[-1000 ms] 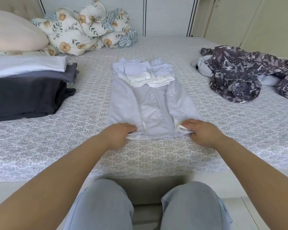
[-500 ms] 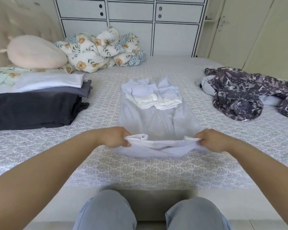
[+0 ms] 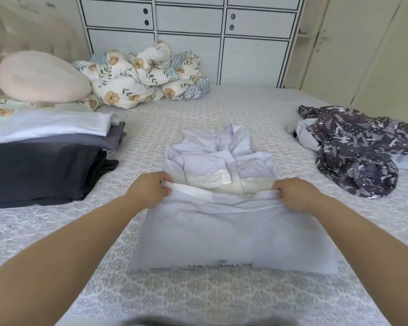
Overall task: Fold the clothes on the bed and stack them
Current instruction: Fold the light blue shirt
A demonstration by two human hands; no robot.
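- White panelled cabinets (image 3: 189, 41) with dark round holes back a bed (image 3: 198, 300) covered in a grey-and-white patterned quilt, seen from a head-worn camera.
- Both hands work at mid-frame: the left hand (image 3: 149, 190) and right hand (image 3: 295, 196) each have fingers curled round the white ribbed hem of a pale lilac zip-front jacket (image 3: 231, 231), pinching it at either corner.
- The jacket lies flat in the middle of the bed; its lower half is doubled over toward the collar, the held hem raised just beyond the fingertips above the folded sleeves and their white cuffs.
- Dark lettering runs along the fold nearest the camera, upside down and cut by the crease; it cannot be read.
- Left of the left hand's fingers, well apart, stands a stack of folded clothes (image 3: 45, 161): a black piece at the bottom, a grey one on it, a white one on top. Its left side is cut off by the frame.
- Right of the right hand's fingers, well apart, lies a crumpled dark purple garment with a pale print (image 3: 358, 151), partly covering a light one; the frame edge cuts it off.
- Beyond the fingertips, by the headboard, sit a round pale pink cushion (image 3: 40, 76) and a bunched floral duvet (image 3: 139, 78).
- A blurred dark shape at the bottom edge cannot be made out.
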